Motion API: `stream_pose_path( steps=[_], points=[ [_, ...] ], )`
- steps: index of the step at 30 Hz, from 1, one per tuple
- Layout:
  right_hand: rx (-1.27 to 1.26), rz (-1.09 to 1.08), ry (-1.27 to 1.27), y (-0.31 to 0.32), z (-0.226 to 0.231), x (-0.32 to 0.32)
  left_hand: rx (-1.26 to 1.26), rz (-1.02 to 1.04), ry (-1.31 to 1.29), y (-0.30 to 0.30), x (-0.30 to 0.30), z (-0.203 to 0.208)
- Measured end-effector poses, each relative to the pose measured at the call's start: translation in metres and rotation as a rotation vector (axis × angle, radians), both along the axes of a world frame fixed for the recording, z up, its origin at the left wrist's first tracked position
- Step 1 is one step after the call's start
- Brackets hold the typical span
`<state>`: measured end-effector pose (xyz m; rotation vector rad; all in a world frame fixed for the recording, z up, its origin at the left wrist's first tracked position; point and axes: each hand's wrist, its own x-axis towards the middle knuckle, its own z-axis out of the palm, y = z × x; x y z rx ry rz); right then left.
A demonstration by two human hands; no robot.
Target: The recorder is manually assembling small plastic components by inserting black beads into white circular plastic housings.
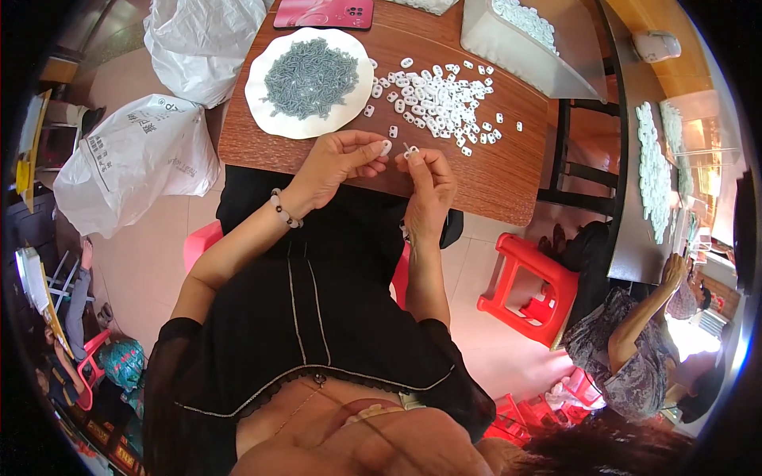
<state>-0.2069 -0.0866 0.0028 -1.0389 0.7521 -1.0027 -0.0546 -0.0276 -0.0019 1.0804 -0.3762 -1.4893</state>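
Observation:
My left hand [343, 164] pinches a small white oval plastic piece [386, 147] between thumb and fingertips, at the table's near edge. Just right of it, my right hand [429, 181] is closed on another white two-holed plastic piece [412, 151]; a thin grey pin [406, 146] seems to stick out of it. The two hands are close but apart. Beyond them lies a loose heap of white two-holed pieces [438, 101]. To its left, many small grey pins [311, 78] fill a white scalloped plate [275, 124].
The brown wooden table [500, 190] also bears a pink phone [324, 13] and a pale bin [516, 59] of white pieces. Plastic bags [131, 163] stand at left, a red stool [530, 289] at right. Another person [635, 349] sits at a dark table [631, 230] on the right.

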Motion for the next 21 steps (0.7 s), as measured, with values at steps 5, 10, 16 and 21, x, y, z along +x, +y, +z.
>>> stream_pose_path(
  steps=[5,10,16,21],
  points=[
    [-0.016,0.003,0.055,0.000,-0.003,0.000,0.045,0.007,0.082,0.006,0.008,-0.005],
    [-0.016,0.079,0.067,0.003,-0.001,-0.001,0.061,0.011,0.160,0.010,0.009,-0.007],
    [-0.046,0.098,0.132,0.006,-0.001,0.001,0.043,0.005,0.166,0.011,0.010,-0.011],
    [0.002,0.088,0.105,0.007,0.005,0.002,0.044,0.005,0.147,0.010,0.008,-0.010]
  ],
)
